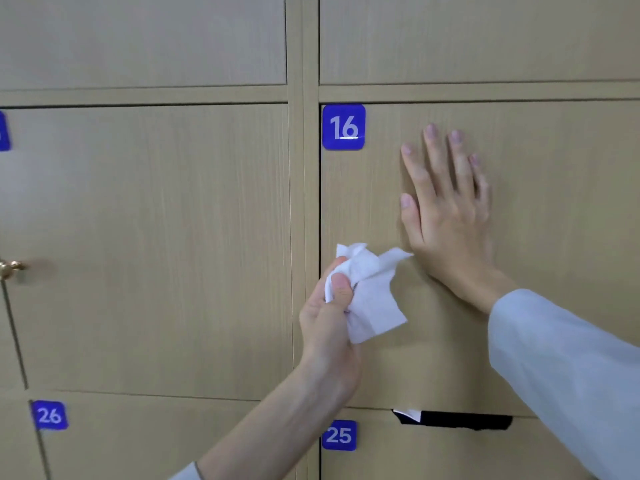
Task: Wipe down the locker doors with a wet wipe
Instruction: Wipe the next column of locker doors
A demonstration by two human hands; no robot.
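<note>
The head view is showing a wall of pale wood-grain locker doors, and the person's two hands are working at the door marked 16 [536, 237], whose blue number plate [343, 127] is sitting in its upper left corner. The left hand [329, 323] is reaching up from the lower middle of the frame, its thumb and curled fingers pinching a crumpled white wet wipe [370, 292] against the lower left part of that door, just beside the vertical frame strip [302, 202] dividing the two columns. The wipe is bunching at the fingertips and hanging loose below, its long axis running roughly up and down, with one corner pointing right toward the other hand and a flat flap drooping toward the lower right. The right hand [446, 216] is lying flat on the same door, fingers straight and pointing upward, slightly spread, palm pressing the panel; its pale sleeve [561, 368] is running off to the lower right. The wipe's right corner is nearly touching the base of that hand's thumb. Below, the door numbered 25 [339, 435] is showing a dark slot [464, 420] along its top edge, with a bit of white at the slot's left end. To the left are door 26 [49, 415] and a brass knob [10, 266] on the neighbouring door.
</note>
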